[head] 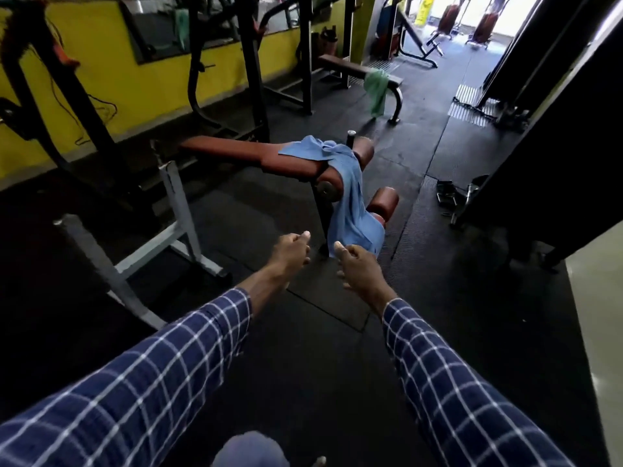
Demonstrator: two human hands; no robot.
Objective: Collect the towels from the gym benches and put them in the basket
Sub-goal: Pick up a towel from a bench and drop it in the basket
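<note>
A blue towel (347,187) drapes over the near end of a brown padded bench (242,151) and hangs down almost to the floor. Farther back, a green towel (377,91) hangs off the end of a dark flat bench (344,67). My left hand (291,252) and my right hand (359,269) are both stretched forward in checked sleeves, just short of the blue towel's lower edge. Both hands have their fingers curled in with thumbs up, and neither holds anything. No basket is in view.
Black rack frames (251,62) stand along the yellow wall (141,82) on the left. A grey steel bench frame (175,210) sits left of my hands. A dark machine (556,129) and loose handles (448,193) lie on the right. Black rubber mats cover the floor.
</note>
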